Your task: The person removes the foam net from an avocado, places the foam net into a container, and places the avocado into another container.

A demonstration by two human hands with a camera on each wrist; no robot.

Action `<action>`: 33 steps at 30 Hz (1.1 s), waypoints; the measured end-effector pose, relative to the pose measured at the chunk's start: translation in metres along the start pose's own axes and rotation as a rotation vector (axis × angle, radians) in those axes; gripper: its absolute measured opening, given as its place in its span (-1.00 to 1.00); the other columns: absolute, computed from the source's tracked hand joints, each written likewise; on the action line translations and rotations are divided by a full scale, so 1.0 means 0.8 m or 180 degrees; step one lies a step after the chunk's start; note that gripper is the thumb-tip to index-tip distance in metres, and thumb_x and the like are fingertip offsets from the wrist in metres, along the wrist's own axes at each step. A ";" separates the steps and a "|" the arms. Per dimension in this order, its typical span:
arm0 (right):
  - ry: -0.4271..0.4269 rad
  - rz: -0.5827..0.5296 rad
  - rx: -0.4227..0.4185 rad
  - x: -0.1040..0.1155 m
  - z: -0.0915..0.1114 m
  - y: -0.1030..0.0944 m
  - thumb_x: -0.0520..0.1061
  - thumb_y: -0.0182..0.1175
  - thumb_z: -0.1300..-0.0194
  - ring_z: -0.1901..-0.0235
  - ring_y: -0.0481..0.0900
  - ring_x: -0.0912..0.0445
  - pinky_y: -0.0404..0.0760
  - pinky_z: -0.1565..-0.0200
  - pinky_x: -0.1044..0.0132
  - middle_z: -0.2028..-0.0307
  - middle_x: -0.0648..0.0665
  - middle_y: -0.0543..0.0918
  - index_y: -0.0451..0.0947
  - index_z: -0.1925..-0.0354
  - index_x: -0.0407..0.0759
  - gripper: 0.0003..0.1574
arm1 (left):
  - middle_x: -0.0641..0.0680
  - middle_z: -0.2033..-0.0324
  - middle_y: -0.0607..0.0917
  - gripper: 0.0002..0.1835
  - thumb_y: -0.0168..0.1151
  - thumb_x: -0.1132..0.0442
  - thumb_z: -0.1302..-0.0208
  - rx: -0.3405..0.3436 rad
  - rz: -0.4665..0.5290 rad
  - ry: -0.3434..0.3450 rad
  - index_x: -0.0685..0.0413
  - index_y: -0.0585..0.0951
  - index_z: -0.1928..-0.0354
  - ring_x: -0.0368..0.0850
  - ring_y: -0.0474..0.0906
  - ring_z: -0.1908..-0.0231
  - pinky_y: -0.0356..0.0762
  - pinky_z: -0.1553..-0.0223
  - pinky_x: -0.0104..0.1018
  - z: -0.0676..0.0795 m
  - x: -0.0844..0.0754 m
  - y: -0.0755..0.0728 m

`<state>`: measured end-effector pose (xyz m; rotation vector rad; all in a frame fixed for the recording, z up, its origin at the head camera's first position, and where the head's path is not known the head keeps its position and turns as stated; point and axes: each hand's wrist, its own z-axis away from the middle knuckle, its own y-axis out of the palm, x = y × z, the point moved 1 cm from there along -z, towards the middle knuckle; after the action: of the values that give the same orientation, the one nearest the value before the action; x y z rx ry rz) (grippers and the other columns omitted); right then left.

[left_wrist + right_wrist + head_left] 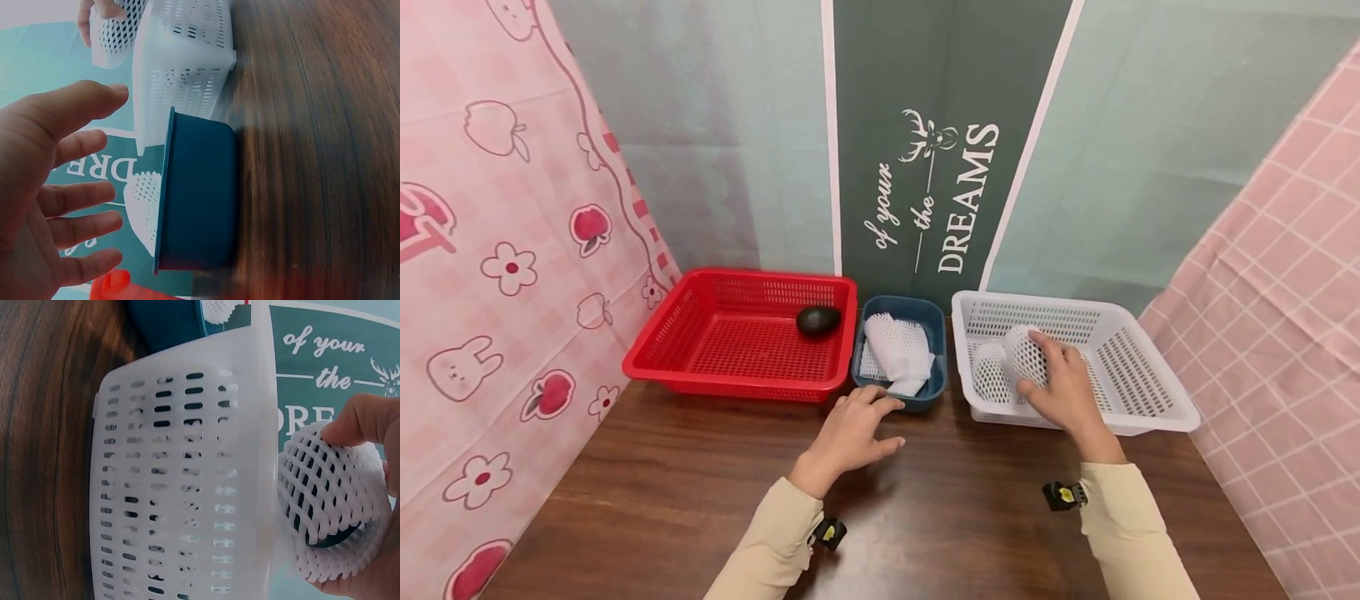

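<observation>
My right hand (1063,387) grips a dark avocado in a white foam net (334,494), with the thumb and fingers round its sides. It is above the white basket (1150,408), where another net-wrapped fruit (992,375) lies on the left. My left hand (853,433) is at the front edge of the small blue bin (938,333), fingers spread and holding nothing, as the left wrist view shows. Several loose white foam nets (898,350) lie in that bin. A bare dark avocado (817,321) rests at the right side of the red basket (737,383).
The red basket, blue bin and white basket stand side by side along the back of the brown wooden table (955,525). Behind them hangs a green printed cloth (925,275). Pink patterned cloths close off the left and right sides.
</observation>
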<state>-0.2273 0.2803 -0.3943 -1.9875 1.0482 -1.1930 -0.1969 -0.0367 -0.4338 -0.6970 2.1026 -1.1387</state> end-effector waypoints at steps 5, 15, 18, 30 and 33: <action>0.0022 -0.0095 0.0071 0.007 0.002 0.003 -0.27 0.30 0.10 -0.06 0.24 -0.36 0.23 0.01 -0.26 -0.09 -0.51 0.28 0.15 -0.29 -0.31 -0.03 | 0.08 0.11 0.54 -0.54 0.41 0.01 0.04 0.0008 0.0077 -0.0045 -0.03 0.63 0.05 0.00 0.46 0.15 0.40 0.24 -0.12 0.007 0.008 -0.002; 0.0001 -0.0277 0.0183 0.031 0.005 0.011 -0.25 0.33 0.13 -0.05 0.30 -0.31 0.25 -0.03 -0.21 -0.09 -0.49 0.32 0.13 -0.27 -0.44 0.01 | 0.08 0.11 0.54 -0.56 0.38 0.02 0.02 0.0020 0.0068 -0.0131 -0.04 0.62 0.04 0.00 0.46 0.11 0.43 0.22 -0.10 0.019 0.020 -0.009; -0.0083 -0.0273 0.0213 0.040 0.005 0.013 -0.23 0.33 0.14 -0.02 0.33 -0.27 0.28 0.00 -0.18 -0.07 -0.46 0.36 0.17 -0.24 -0.44 -0.02 | 0.08 0.12 0.54 -0.56 0.38 0.03 0.02 0.0041 0.0048 -0.0145 -0.04 0.62 0.05 0.00 0.46 0.11 0.42 0.23 -0.10 0.023 0.023 -0.011; -0.0508 -0.0279 0.0219 0.065 0.012 0.019 -0.20 0.35 0.25 -0.01 0.37 -0.17 0.31 0.00 -0.09 -0.04 -0.35 0.42 0.29 -0.18 -0.36 -0.06 | 0.13 0.13 0.54 -0.52 0.41 0.01 0.06 0.0125 -0.0162 -0.0177 0.00 0.62 0.05 0.06 0.47 0.11 0.42 0.23 -0.02 0.035 0.035 -0.017; -0.0609 -0.0318 0.0225 0.071 0.012 0.019 -0.20 0.34 0.25 -0.01 0.37 -0.16 0.32 0.01 -0.09 -0.04 -0.33 0.42 0.31 -0.17 -0.33 -0.08 | 0.13 0.13 0.54 -0.50 0.40 -0.02 0.07 0.0149 -0.0298 -0.0189 -0.01 0.61 0.04 0.07 0.47 0.13 0.40 0.26 -0.02 0.036 0.036 -0.017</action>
<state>-0.2074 0.2247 -0.3859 -2.0722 0.8094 -1.0508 -0.1924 -0.0790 -0.4424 -0.8046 2.0056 -1.1990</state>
